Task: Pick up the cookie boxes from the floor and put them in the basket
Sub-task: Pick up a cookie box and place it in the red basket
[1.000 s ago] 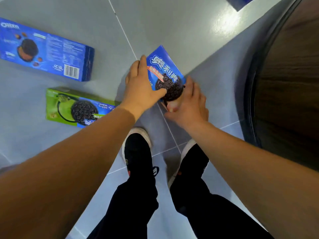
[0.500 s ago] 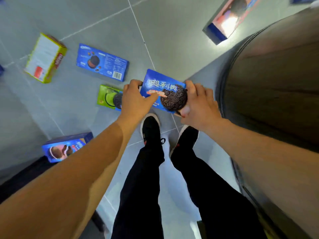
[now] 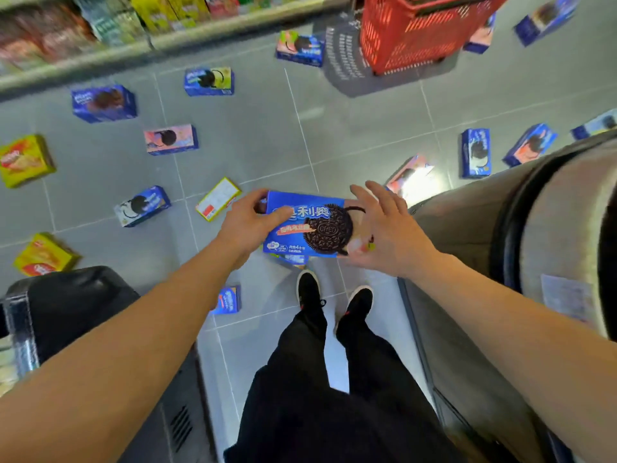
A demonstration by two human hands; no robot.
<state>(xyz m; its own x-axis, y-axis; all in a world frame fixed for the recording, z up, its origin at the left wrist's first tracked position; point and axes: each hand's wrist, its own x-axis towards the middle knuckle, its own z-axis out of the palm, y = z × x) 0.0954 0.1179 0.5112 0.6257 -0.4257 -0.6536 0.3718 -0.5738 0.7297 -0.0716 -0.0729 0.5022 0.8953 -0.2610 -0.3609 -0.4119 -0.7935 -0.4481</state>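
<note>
Box lifted, aisle opens into view

Cookie carton, the flat blue cardboard one with a big dark sandwich cookie printed on its face (image 3: 309, 228), is up at about waist height between my hands, well clear of the grey tiled floor (image 3: 267, 135). My left hand (image 3: 248, 223) grips its left end, thumb over the front and fingers curled round the back. My right hand (image 3: 384, 235) is spread flat against the right end, fingers fanned rather than curled, so it presses more than clasps.

Half a second ago I was looking almost straight down and only a few boxes showed; now my head has come up and the red plastic lattice basket (image 3: 410, 35) stands on the floor far ahead, well apart from the carton. Many more scattered boxes lie across the tiles, among them a yellow carton (image 3: 25, 160) at the left edge.

The basket's top is cut off by the frame. The shelf of goods (image 3: 83, 25) along the upper left is smeared by motion blur, its labels unreadable. My right hand hides the carton's right end.
</note>
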